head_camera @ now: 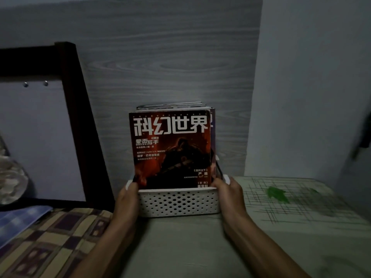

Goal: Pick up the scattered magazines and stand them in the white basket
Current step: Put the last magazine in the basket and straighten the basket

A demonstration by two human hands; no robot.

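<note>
I see the white basket [178, 203] standing on the counter [180, 247] against a grey wood-grain wall [160, 57]; its perforated front faces me. The magazines [172, 149] stand upright inside it, packed one behind another; the front one has a red and black cover with large white characters, and the edges of the others show behind and to its right. My left hand [127, 199] is curled around the basket's left end, fingertips over the rim and touching the front magazine's lower corner; my right hand [228, 193] grips the right end the same way, fingers at the magazines' right edge. A cloth with a green leaf print [291, 199] covers the counter to the right; a checked bedspread [50, 241] lies at the left, below a dark frame [80, 101].
</note>
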